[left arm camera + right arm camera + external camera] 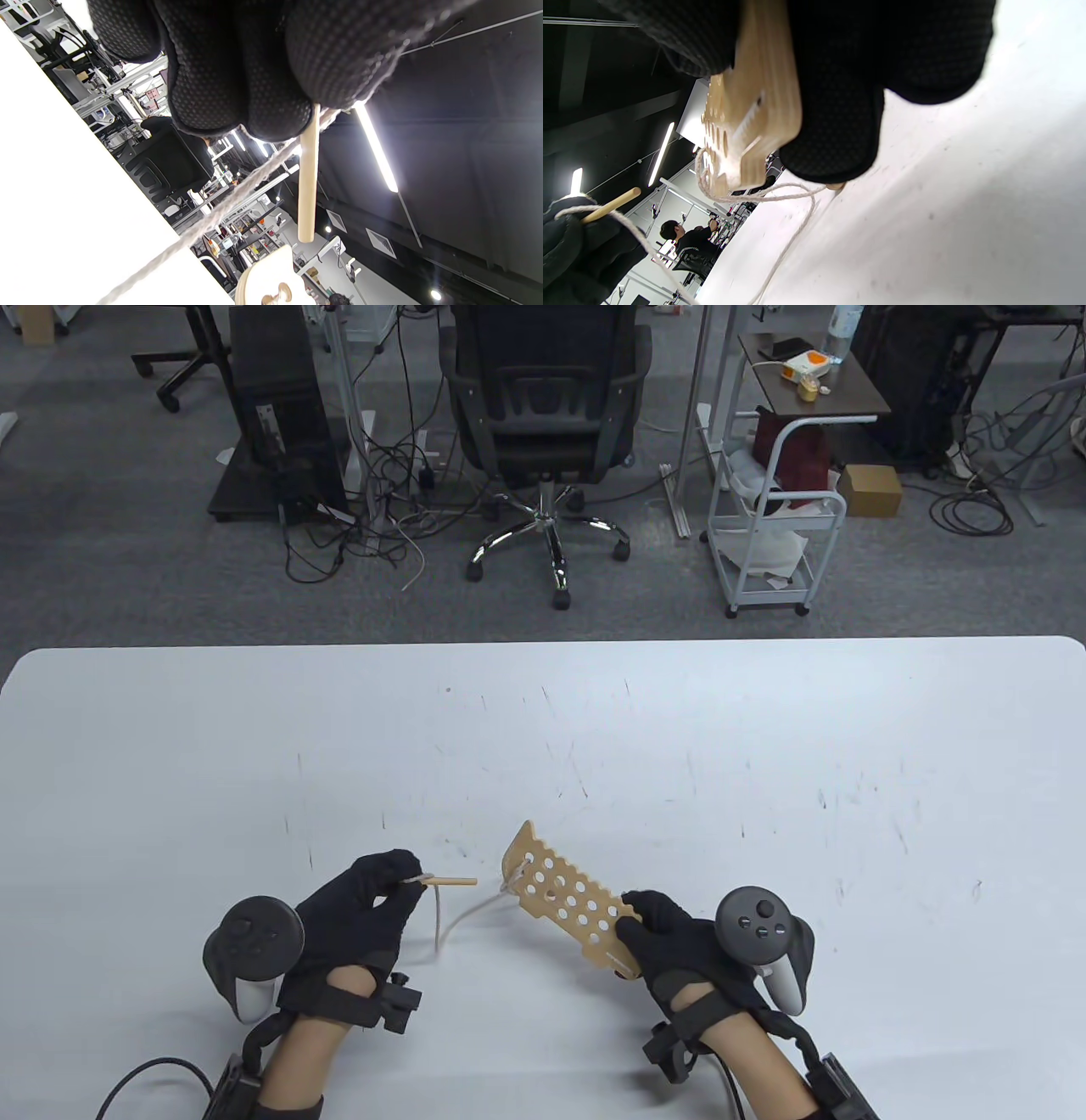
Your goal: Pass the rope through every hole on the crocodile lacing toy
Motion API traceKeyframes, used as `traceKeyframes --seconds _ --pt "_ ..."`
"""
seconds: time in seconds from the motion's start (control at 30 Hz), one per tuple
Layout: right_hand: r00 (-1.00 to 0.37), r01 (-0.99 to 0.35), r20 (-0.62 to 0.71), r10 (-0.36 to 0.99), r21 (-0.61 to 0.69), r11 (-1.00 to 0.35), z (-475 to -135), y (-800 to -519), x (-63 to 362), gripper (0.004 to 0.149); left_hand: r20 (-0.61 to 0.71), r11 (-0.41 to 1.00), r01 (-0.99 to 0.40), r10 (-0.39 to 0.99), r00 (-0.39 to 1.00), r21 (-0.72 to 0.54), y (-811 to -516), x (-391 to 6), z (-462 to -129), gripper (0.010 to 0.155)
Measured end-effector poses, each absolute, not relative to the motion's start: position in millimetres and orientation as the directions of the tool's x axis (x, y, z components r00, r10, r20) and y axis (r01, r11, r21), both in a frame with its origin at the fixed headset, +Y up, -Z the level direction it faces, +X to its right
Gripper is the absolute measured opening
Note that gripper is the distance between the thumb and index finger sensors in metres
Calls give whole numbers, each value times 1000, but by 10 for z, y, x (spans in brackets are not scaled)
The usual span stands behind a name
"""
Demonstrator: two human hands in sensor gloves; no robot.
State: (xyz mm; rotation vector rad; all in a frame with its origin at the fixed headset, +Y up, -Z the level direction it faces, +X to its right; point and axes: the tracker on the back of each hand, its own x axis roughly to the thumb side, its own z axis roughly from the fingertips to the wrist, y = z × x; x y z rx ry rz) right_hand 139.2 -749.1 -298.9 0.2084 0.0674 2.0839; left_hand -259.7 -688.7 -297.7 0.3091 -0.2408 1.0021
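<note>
Two gloved hands low in the frame, needle left, board right.

At lower left the wooden needle (454, 882) is pinched by the left hand (361, 920); the rope (458, 918) sags toward the crocodile board (564, 899), gripped tilted by the right hand (679, 950) at lower centre-right. Slack could be snagged, or a hole skipped. Pale wood, rows of round holes, a notched edge are shown.

Wooden needle (451, 882) left of crocodile board (567, 899)

Two gloved hands, left (361, 912) and right (679, 942), one crocodile lacing board (564, 899), one rope (458, 918), one wooden needle (450, 881), one tabletop (764, 780).
</note>
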Motion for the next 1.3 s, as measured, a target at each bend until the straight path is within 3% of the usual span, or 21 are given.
traceKeyframes --seconds 0.87,1.07,1.3 --pt "-508 -807 220 833 216 -549 -2913 -7459 1212 46 398 649 -753 666 631 108 -6976 -2255 -2933 42" --pt "-506 -808 225 833 213 -549 -2906 -7453 1207 46 435 615 -787 696 571 50 -6983 -2238 -2942 44" --pt "-500 -807 256 827 207 -552 -2901 -7445 1191 46 428 644 -762 671 606 69 -6983 -2239 -2930 42"
